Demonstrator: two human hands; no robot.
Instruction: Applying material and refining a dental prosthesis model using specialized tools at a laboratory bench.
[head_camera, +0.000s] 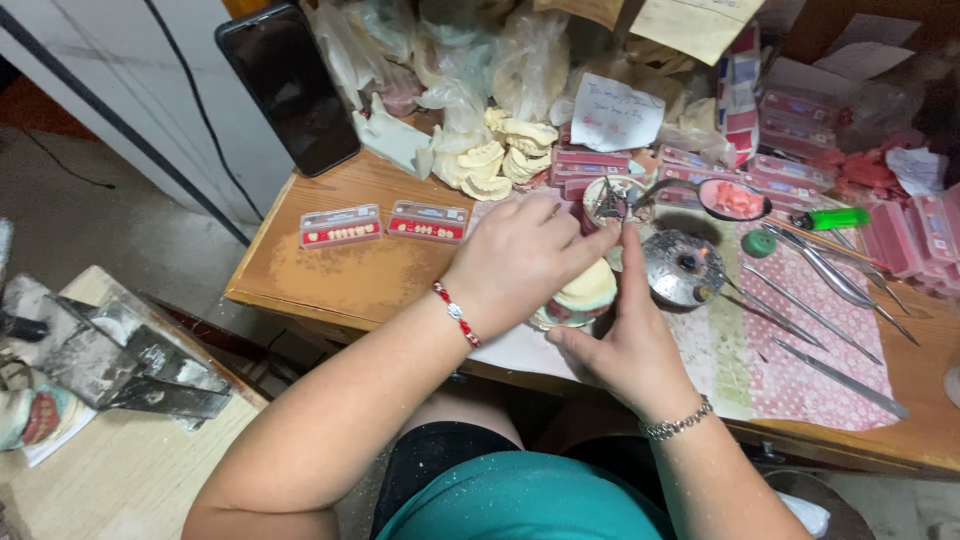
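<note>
1. Holding a pale dental cast (583, 293) between both hands, just above the near edge of the wooden table (330, 270).
2. Left hand (515, 260) laid over the top of the cast from the left side, fingers curled down and closed on it, index finger stretched toward the upper right; red bead bracelet (455, 312) on this wrist.
3. Right hand (630, 335) below and to the right of the cast, closed around a thin metal instrument (612, 205); thumb and index pressed together on it, tip pointing up and away from the body.
4. Cast lying directly between the two hands, touching both; mostly hidden under the left hand, only its right rim visible; long axis hard to tell.
5. Left hand nearer to the cast body; right hand nearer to the instrument tip, just above the cast.
6. Just beside the right hand, to the right: a round metal burner (684, 268); further right, long steel tools (820, 320) on a pink patterned cloth (800, 385).
7. Well apart on the left: two red tooth cards (341, 225). Behind: white plaster models (500, 155) and a dark phone (288, 85).
</note>
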